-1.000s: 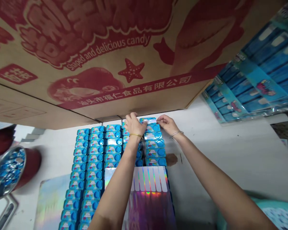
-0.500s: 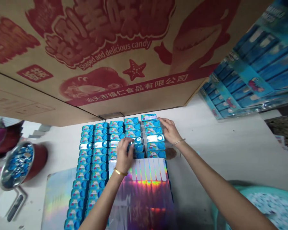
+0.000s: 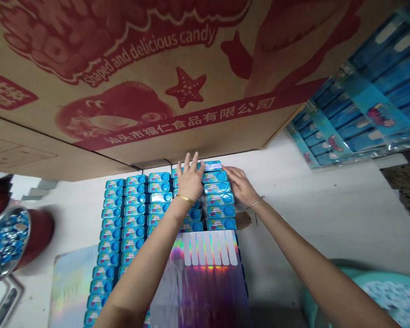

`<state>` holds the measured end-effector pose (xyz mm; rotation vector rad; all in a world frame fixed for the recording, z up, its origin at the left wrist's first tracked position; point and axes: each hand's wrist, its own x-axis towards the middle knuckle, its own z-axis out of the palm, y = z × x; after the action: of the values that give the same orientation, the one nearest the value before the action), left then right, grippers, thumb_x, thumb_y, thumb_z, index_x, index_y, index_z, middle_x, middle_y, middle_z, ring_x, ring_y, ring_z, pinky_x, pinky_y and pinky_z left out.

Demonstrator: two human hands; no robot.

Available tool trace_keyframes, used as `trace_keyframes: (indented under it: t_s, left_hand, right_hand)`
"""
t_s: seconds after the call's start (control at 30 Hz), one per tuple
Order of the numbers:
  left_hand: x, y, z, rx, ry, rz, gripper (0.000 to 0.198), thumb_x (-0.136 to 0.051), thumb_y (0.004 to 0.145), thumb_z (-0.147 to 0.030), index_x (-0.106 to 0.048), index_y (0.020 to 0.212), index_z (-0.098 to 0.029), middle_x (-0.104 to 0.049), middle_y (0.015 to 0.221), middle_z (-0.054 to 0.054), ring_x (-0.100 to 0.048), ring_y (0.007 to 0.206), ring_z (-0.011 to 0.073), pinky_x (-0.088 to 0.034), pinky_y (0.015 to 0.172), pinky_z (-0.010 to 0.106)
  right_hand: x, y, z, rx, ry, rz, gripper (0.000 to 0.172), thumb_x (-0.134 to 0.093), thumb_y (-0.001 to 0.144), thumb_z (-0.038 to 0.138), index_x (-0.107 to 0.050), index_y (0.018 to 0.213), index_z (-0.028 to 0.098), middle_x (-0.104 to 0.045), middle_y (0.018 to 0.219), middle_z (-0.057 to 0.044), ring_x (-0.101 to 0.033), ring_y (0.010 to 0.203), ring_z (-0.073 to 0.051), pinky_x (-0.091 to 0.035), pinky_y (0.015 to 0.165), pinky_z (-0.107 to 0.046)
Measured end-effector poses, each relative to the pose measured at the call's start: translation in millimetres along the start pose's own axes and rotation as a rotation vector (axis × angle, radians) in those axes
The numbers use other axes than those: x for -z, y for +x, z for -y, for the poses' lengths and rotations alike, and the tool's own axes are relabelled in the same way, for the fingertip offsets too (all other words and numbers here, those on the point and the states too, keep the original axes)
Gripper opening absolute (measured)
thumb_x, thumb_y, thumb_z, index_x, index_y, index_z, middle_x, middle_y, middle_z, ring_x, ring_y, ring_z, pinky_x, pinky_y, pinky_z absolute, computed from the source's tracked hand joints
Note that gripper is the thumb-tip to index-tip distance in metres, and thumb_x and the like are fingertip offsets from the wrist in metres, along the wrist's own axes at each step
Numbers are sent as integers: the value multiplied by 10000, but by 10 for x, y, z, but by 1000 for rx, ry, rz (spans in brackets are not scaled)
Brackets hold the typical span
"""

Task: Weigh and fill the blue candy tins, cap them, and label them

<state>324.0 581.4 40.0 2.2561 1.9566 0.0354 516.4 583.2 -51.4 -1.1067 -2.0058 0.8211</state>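
Several columns of small blue tins (image 3: 133,210) stand in rows on the white table. My left hand (image 3: 190,182) lies over the far end of the fourth column, fingers spread and pointing at the carton, its thumb near the rightmost column. At the right side of that column's far end is my right hand (image 3: 239,184), its fingertips by the farthest tin (image 3: 212,166), fingers bent close together; whether they grip it cannot be made out. A shiny holographic sheet (image 3: 205,291) with white strips covers the nearer part of the right columns.
A large printed cardboard carton (image 3: 205,132) rises behind the tins. Packaged blue packs (image 3: 355,118) stand at the right. A metal pot (image 3: 29,237) of wrapped pieces is at the left, another holographic sheet (image 3: 71,282) near it. A teal basin (image 3: 348,273) sits lower right.
My left hand has moved away from me to the far end of the columns, and its fingers have spread. My right hand has stayed beside the right column. The view has shifted slightly.
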Motion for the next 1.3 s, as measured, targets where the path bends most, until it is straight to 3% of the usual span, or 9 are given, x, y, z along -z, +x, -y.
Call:
trace_keyframes:
  t_s: [0.2,0.47,0.6,0.77,0.87,0.97,1.03,1.13,1.3]
  left_hand:
    - [-6,-7,-19,-4,2,27,586,-383,754,-24,-473,1283,-260,-462,1373,90,-253,1367,288,-21,1089,619]
    - [-6,-12,-88,15,6,8,548,-377,765,-30,-482,1265,-228,-497,1297,131,-364,1298,280,31,1087,625]
    - [-19,-15,-163,38,37,9,523,-360,777,-25,-489,1259,-180,-506,1269,164,-412,1248,287,2,1084,631]
    - [-17,-26,-117,17,15,43,569,-377,754,-4,-452,1297,-156,-451,1336,169,-364,1287,290,-14,1093,604]
    - [120,-252,52,-13,-100,52,568,-380,788,-38,-416,1325,-217,-365,1422,116,-273,1346,273,-139,1094,545]
    - [332,-733,246,-71,-254,12,369,-406,878,-196,-497,1233,-239,-499,1284,89,-422,1223,223,-313,1025,397]
    - [434,-1110,334,-81,-295,61,276,-484,872,-329,-564,1119,-236,-568,1131,75,-502,1076,207,-370,938,345]
    - [447,-1570,378,-73,-232,186,268,-576,811,-426,-603,989,-228,-567,1056,66,-501,986,216,-366,859,350]
    - [327,-1826,315,-50,-232,227,220,-447,898,-374,-575,877,-197,-595,893,48,-513,876,192,-343,778,330]
  right_hand:
    - [46,71,-84,47,-90,1,552,-329,839,113,-424,1358,279,-525,1282,-70,-398,1233,-251,-348,1035,-495]
    - [-18,63,8,20,24,55,534,-292,913,221,-236,1440,289,-474,1378,-56,-418,1242,-229,-359,1034,-479]
    - [-51,56,-72,24,51,46,521,-299,900,193,-311,1413,278,-459,1398,-57,-416,1253,-213,-363,1033,-463]
    - [85,31,-98,-26,-250,149,540,-348,803,86,-497,1302,227,-591,1243,-100,-479,1149,-271,-406,944,-492]
    - [212,-87,166,-115,-317,7,497,-358,824,122,-494,1298,184,-588,1199,-144,-488,1106,-299,-420,900,-490]
    - [291,-275,650,-140,-247,-153,407,-377,875,228,-519,1256,202,-598,1105,-135,-509,1037,-296,-415,887,-473]
    - [268,-408,1015,-119,-186,-126,331,-392,893,270,-561,1172,217,-615,1046,-118,-522,1001,-281,-414,870,-443]
    - [91,-582,1493,-71,-148,20,254,-418,903,307,-587,1069,217,-636,1028,-93,-526,975,-261,-395,829,-402]
    - [-244,-738,1870,12,-226,240,256,-384,918,317,-592,1028,214,-652,941,-93,-523,898,-260,-336,763,-390]
